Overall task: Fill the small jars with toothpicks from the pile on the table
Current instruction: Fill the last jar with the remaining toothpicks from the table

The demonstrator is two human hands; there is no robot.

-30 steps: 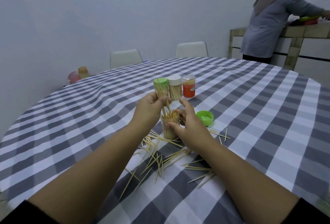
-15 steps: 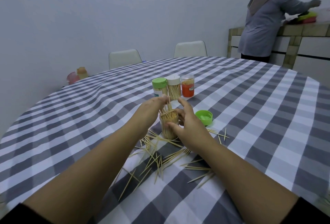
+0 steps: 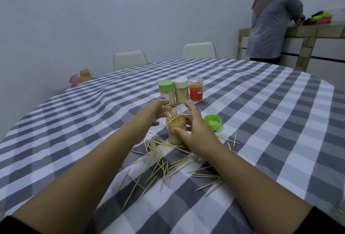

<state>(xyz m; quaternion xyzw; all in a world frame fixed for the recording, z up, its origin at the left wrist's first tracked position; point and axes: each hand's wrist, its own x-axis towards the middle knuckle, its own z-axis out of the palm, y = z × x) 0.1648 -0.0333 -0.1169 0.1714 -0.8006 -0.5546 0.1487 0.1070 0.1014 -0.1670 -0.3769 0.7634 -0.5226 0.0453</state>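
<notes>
From the head camera: a person seated at a round table [image 3: 261, 114] draped in grey-and-white check steadies an uncapped clear jar [image 3: 176, 134] of toothpicks at frame centre. The right hand [image 3: 196, 133] grips the jar from its 3 o'clock side, thumb across the near wall and fingers curled round the back. The left hand [image 3: 151, 116], at the jar's 9 o'clock, has let go: a second ago it pinched a bunch of picks above the mouth, and now its fingers hang relaxed and spread beside the rim, holding nothing. The dropped picks stand unevenly in the jar, several tips leaning out over the rim [image 3: 173, 119].

The jar looks close to full, so settling the stragglers and capping likely come next; the green lid [image 3: 212, 122] lies upturned at its 3 o'clock. Loose toothpicks [image 3: 164, 166] are strewn at 6 o'clock, near the forearms. Three filled jars, green-capped [image 3: 166, 92], white-capped [image 3: 181, 92] and orange-labelled [image 3: 196, 92], stand together at 12 o'clock.
</notes>
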